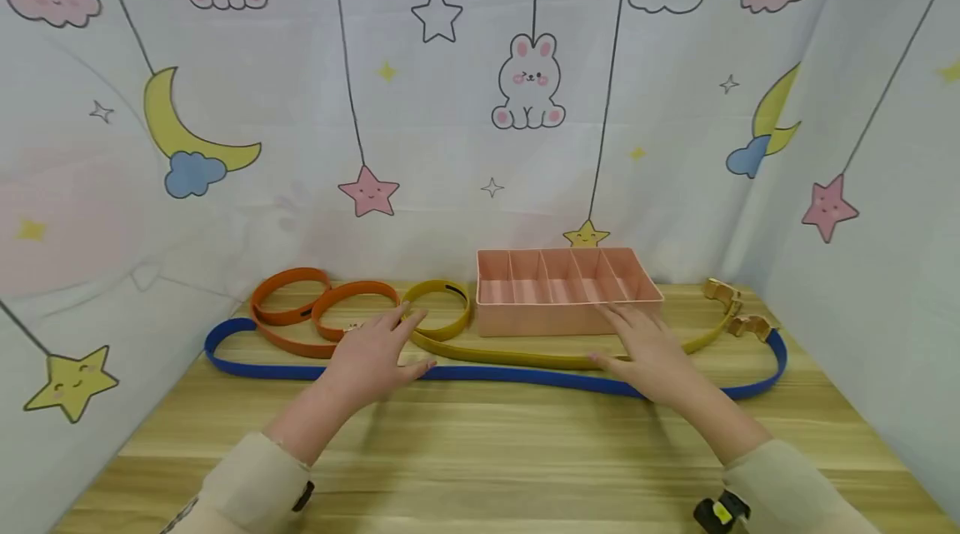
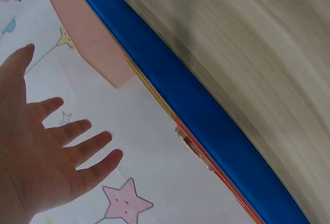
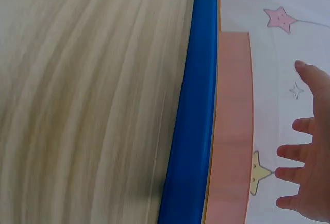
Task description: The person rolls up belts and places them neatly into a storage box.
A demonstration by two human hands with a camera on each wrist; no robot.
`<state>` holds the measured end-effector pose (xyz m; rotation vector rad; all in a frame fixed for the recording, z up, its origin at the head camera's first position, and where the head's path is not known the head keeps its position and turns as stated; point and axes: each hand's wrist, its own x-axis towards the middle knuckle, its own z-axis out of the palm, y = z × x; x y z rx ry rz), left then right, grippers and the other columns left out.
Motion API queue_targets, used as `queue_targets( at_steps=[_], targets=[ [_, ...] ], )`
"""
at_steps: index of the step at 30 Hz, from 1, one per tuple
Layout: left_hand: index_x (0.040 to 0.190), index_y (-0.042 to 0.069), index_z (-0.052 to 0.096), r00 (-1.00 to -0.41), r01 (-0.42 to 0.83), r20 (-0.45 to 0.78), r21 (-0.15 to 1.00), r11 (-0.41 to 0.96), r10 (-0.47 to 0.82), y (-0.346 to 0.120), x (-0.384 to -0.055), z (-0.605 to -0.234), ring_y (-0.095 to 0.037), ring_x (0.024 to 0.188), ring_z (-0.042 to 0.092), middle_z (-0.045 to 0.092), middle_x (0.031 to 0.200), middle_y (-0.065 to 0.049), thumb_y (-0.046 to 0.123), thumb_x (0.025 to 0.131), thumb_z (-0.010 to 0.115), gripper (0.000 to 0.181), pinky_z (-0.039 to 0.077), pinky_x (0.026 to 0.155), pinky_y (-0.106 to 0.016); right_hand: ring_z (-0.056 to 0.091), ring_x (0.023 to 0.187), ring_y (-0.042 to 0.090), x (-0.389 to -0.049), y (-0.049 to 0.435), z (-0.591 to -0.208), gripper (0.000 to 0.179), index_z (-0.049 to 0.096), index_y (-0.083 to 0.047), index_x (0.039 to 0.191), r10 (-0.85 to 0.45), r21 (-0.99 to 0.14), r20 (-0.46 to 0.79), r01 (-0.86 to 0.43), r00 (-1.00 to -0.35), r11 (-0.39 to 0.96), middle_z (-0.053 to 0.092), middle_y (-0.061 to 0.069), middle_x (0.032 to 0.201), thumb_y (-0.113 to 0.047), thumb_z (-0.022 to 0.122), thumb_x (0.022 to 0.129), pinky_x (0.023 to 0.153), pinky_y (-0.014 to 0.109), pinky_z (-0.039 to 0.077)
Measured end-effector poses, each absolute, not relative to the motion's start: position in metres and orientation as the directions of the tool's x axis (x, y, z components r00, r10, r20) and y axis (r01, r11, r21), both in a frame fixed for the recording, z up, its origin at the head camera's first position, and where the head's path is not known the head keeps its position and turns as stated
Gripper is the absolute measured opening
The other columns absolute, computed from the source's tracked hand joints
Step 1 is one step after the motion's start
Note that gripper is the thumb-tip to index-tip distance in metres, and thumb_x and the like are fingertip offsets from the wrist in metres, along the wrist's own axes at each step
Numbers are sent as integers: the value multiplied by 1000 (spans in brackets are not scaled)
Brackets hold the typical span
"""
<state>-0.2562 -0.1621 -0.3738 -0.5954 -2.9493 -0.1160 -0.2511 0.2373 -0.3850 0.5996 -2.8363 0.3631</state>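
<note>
left hand [image 1: 378, 353], right hand [image 1: 651, 353] spread, empty, near blue belt [image 1: 487, 373]; orange belt [image 1: 281, 318], yellow belt [image 1: 517, 358], pink five-compartment tray [image 1: 536, 321] behind on bench [image 1: 480, 459]

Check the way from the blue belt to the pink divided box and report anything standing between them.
The yellow belt does: its strap runs between the blue belt and the front of the pink divided box. In the head view, the right hand also overlaps the box's right part.

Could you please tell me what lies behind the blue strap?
Behind the blue strap, the head view shows orange loops, a yellow strap and a pink divided box. The left hand hides part of the orange loops; the right hand, part of the yellow strap.
</note>
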Motion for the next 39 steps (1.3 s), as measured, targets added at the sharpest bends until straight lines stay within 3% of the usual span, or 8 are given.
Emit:
queue_targets(
  at_steps=[7, 14, 21, 25, 32, 39],
  targets=[
    [146, 17, 46, -895, 446, 9, 44, 894, 446, -153, -248, -387, -40, 131, 42, 39, 150, -14, 61, 84, 65, 78, 37, 98, -61, 41, 130, 40, -245, 217, -396, 68, 47, -7, 144, -470, -160, 228, -509, -853, 846, 48, 16, 141, -43, 67, 90, 104, 61, 29],
    [135, 11, 58, -871, 488, -46, 20, 872, 489, -152, -251, -400, -33, 118, 53, 56, 131, -11, 40, 83, 77, 63, 46, 92, -51, 55, 114, 34, -244, 208, -408, 48, 60, -2, 130, -526, -204, 98, -534, -845, 820, 59, 14, 124, -29, 70, 91, 95, 50, 44],
    [121, 11, 67, -848, 528, 17, -48, 848, 529, -155, -254, -407, -30, 103, 60, 65, 111, -8, 7, 92, 65, 29, 51, 82, -47, 61, 106, 30, -243, 201, -413, 41, 62, 2, 125, -529, -213, 10, -519, -848, 828, 65, 14, 113, -16, 71, 90, 88, 45, 49],
    [111, 14, 71, -831, 554, 33, -42, 832, 555, -155, -252, -407, -29, 93, 63, 66, 99, -5, -3, 90, 62, 29, 52, 77, -46, 62, 107, 30, -240, 202, -417, 32, 65, 1, 122, -568, -182, 21, -562, -822, 807, 66, 14, 114, -4, 67, 90, 89, 44, 49],
    [106, 11, 71, -834, 551, -19, 32, 834, 552, -163, -251, -405, -27, 90, 64, 66, 95, -6, -2, 86, 69, 24, 52, 79, -44, 65, 100, 24, -237, 207, -421, 27, 70, -4, 104, -632, -161, 109, -641, -767, 751, 69, 6, 103, 12, 61, 85, 85, 39, 51],
    [102, 10, 73, -835, 538, -47, 138, 832, 548, -183, -253, -406, -23, 90, 63, 64, 93, -1, 2, 85, 72, 20, 52, 80, -41, 64, 96, 23, -233, 219, -420, 27, 69, -5, 102, -669, -219, 90, -670, -738, 709, 67, 4, 100, 14, 63, 83, 83, 38, 52]
  ],
)
